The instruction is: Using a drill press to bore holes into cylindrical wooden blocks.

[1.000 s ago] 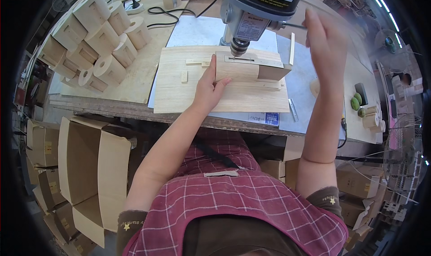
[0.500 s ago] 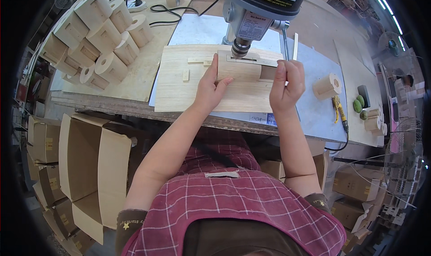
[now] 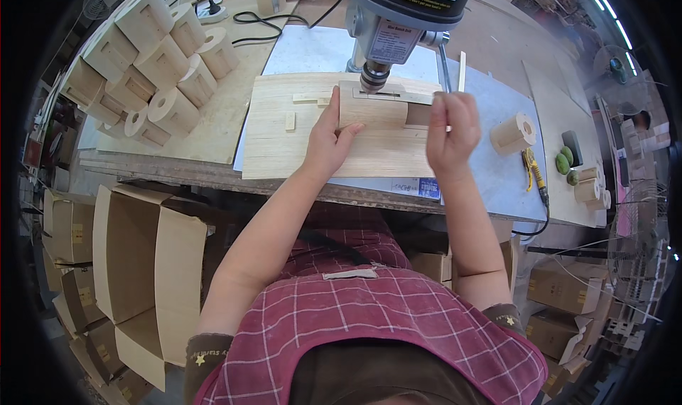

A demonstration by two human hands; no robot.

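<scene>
Beneath the chuck [image 3: 374,77] of a bench drill press [image 3: 392,36], a pale wooden cylinder [image 3: 373,112] lies on its side on a wooden board [image 3: 277,153]. A template strip with a slot [image 3: 380,94] is on top of the cylinder. My left hand [image 3: 329,141] grips the cylinder's left end, thumb on the near side. The right hand [image 3: 452,132] is closed in a fist round the drill press lever [image 3: 445,68]. The drill tip is too small to make out. Small wooden pieces [image 3: 290,121] lie on the board, left of my left hand.
Hollow wooden cylinders [image 3: 162,61] are stacked at the left, by a black cable [image 3: 284,19]. On the right stand another cylinder [image 3: 513,134], a yellow-handled tool [image 3: 532,171] and green fruits [image 3: 563,162]. Open cardboard boxes [image 3: 128,256] sit below the bench's front edge [image 3: 213,181].
The whole view has shifted slightly, with the bench things a little farther left. Both hands keep their holds; the right hand is slightly blurred, a sign of small movement at the lever.
</scene>
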